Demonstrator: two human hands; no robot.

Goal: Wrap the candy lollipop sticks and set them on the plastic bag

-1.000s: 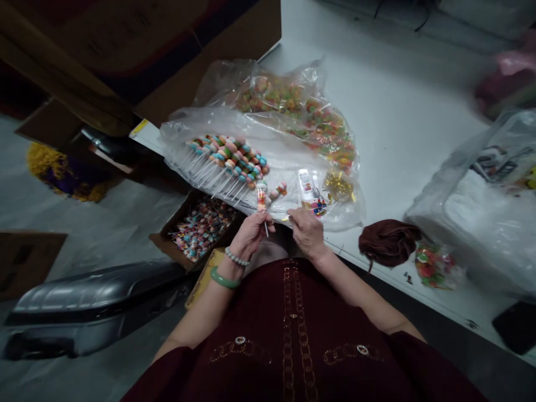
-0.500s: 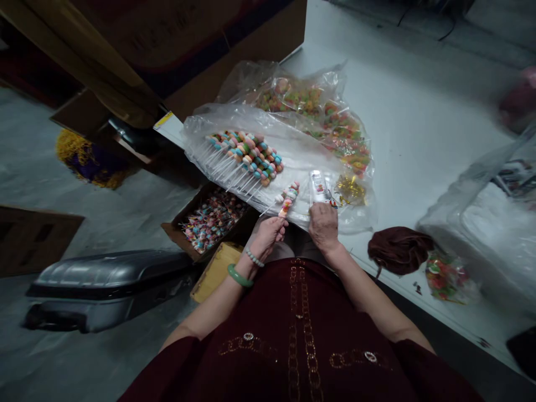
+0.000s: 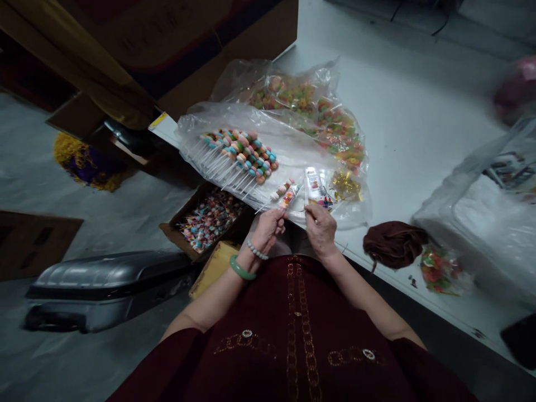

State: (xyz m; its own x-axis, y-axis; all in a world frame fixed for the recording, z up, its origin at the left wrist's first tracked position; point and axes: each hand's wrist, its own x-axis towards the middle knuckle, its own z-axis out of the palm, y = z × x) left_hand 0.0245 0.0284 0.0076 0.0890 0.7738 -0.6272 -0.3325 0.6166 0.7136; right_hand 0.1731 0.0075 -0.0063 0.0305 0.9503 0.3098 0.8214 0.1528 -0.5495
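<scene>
My left hand, with a beaded bracelet and a green bangle, is closed around the lower end of a wrapped candy skewer. Its clear printed wrapper points away from me. Just left of it, a bare candy skewer lies on the plastic sheet. My right hand is pinched at the near edge of a stack of small printed bags; whatever sits between its fingertips is too small to make out. Gold twist ties lie to the right of the bags.
Many candy skewers are piled on the left of the plastic. Behind are bags of gummy candy. A carton of wrapped candies stands below the table's left edge. A dark red cloth and a small candy bag lie right.
My right hand has drawn back slightly from the printed bags, with its fingertips now pinched. The wrapped skewer in my left hand has tilted a little right, showing more of its wrapper.
</scene>
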